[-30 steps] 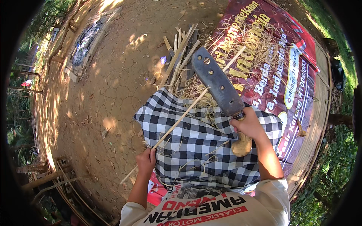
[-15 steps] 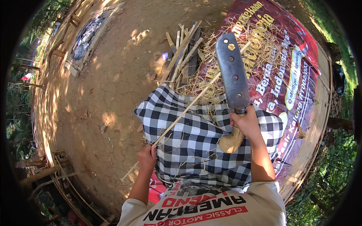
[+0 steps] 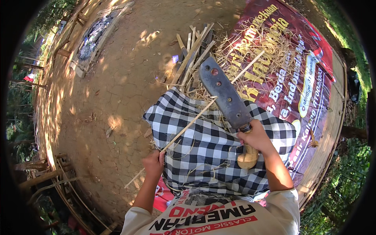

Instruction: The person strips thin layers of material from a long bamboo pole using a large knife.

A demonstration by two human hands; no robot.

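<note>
Bamboo strip (image 3: 188,127) across our checked lap cloth (image 3: 219,156).
Our left hand (image 3: 154,164) pinches its near end; our right hand (image 3: 256,137) grips the cleaver (image 3: 225,94) above it. A glancing cut could slip toward our left fingers.

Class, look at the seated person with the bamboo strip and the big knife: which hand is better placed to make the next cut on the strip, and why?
The right hand: it already grips the cleaver, whose blade lies against the bamboo strip. The left hand is busy holding the strip's near end over the checked cloth.
</note>
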